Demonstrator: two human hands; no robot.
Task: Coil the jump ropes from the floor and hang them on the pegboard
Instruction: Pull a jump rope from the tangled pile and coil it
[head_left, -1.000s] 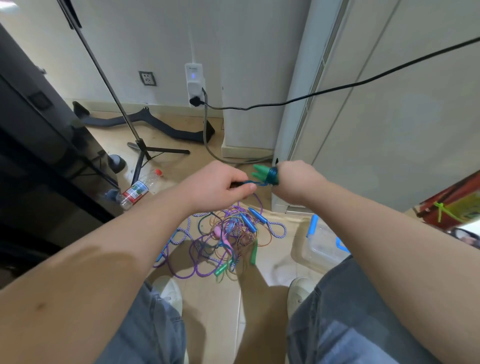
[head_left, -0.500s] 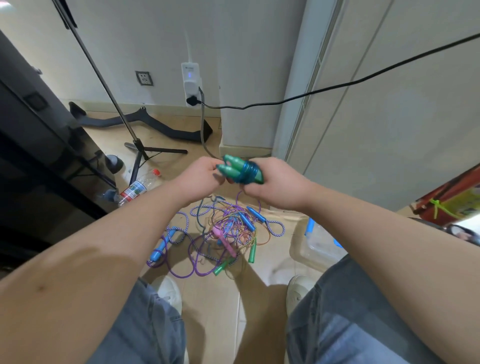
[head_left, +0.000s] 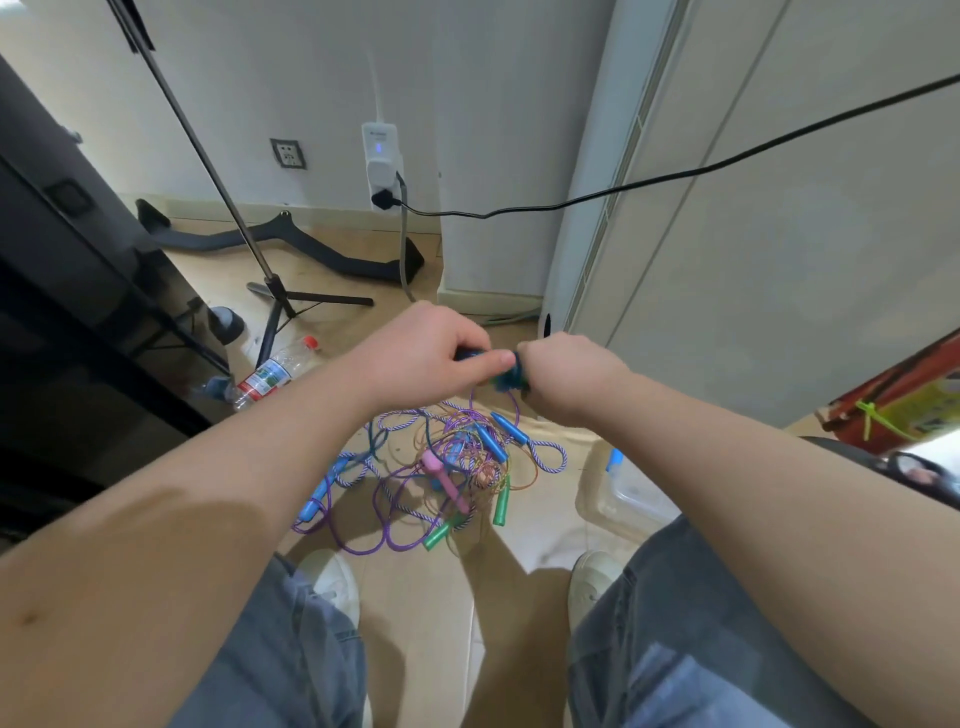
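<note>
Blue-green plastic-handled jump rope (head_left: 506, 383): centre frame, above the floor, gripped between left hand (head_left: 431, 358) and right hand (head_left: 569, 375), fingers of both curled round it. Judged light, limp cord, stiff handles; hold by handles. Tangled multicoloured jump ropes (head_left: 447, 467): floor, below centre. Clear plastic box with blue latches (head_left: 623, 496): right of tangle; contents not discernible.

The blue-green rope bundle (head_left: 506, 383) is blurred and mostly hidden between the left hand (head_left: 426, 356) and right hand (head_left: 566, 374).

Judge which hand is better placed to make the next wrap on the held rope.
Probably left: the left hand pinches a dark strand beside the teal coil, so it can wind; the right hand grips the coil.
</note>
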